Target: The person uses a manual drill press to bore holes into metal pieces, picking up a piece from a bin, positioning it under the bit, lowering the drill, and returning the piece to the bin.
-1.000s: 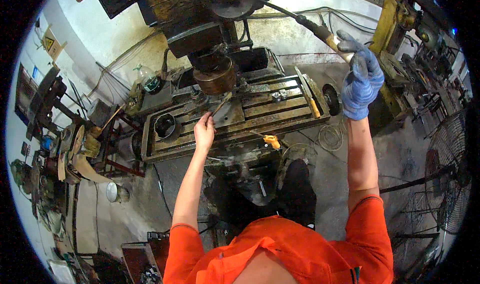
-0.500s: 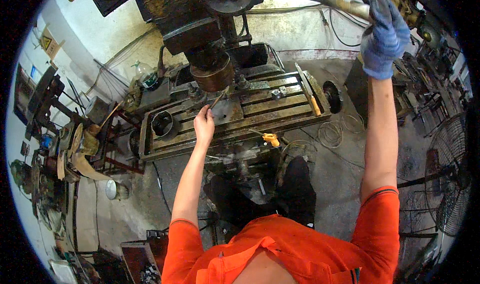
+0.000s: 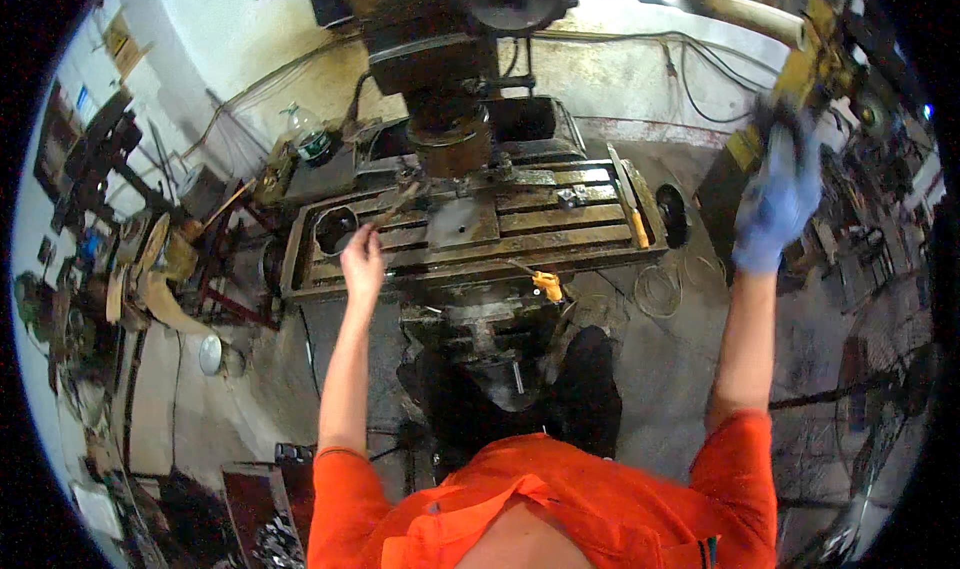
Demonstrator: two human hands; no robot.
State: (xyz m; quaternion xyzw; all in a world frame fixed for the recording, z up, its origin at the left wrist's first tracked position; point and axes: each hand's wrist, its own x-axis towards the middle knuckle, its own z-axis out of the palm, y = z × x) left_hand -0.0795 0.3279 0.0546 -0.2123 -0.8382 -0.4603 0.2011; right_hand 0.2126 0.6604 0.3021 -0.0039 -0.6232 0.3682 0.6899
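My bare left hand (image 3: pixel 364 259) is closed on a thin brush-like stick (image 3: pixel 400 207), which points up and away to the right. Right beside the hand, a round dark pot (image 3: pixel 322 239) with black contents stands on the left end of the slotted machine table (image 3: pixel 560 241). My right hand (image 3: pixel 778 204), in a blue-grey work glove, is raised at the right and smeared by motion, so its fingers do not show. It is below and apart from the long lever with a pale tubular grip (image 3: pixel 760 19).
Above the table hangs the machine's spindle head (image 3: pixel 450 147). On the table lie a long file with a wooden handle (image 3: pixel 638 224) and a small metal block (image 3: pixel 570 198). A yellow-handled tool (image 3: pixel 547 286) sits at the front edge. A fan (image 3: pixel 870 369) stands at the right.
My right hand has let go of the lever grip and come down. My left hand has moved left with the stick, from below the spindle toward the pot. The view has shifted slightly.
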